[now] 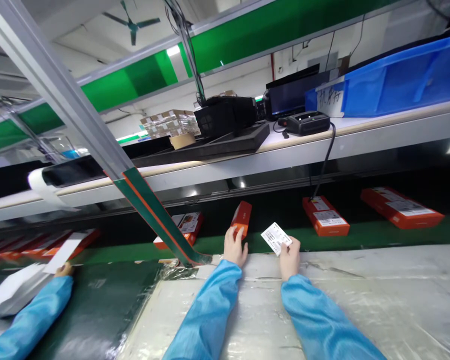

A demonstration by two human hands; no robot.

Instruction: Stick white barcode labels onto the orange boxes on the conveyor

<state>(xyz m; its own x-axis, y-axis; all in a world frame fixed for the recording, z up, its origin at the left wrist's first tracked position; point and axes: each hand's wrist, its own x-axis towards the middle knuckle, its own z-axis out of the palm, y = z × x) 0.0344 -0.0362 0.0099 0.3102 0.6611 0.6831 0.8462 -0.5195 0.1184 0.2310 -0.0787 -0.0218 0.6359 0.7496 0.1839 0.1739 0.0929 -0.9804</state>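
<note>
Orange box in the left hand, white label in the right hand.
The left grip pinches the box's near end at the green belt (whether it touches the belt is unclear); the right grip pinches the label's lower right corner, near the box but apart. Two other boxes lie rightward; a co-worker's hand holds a white strip.
</note>
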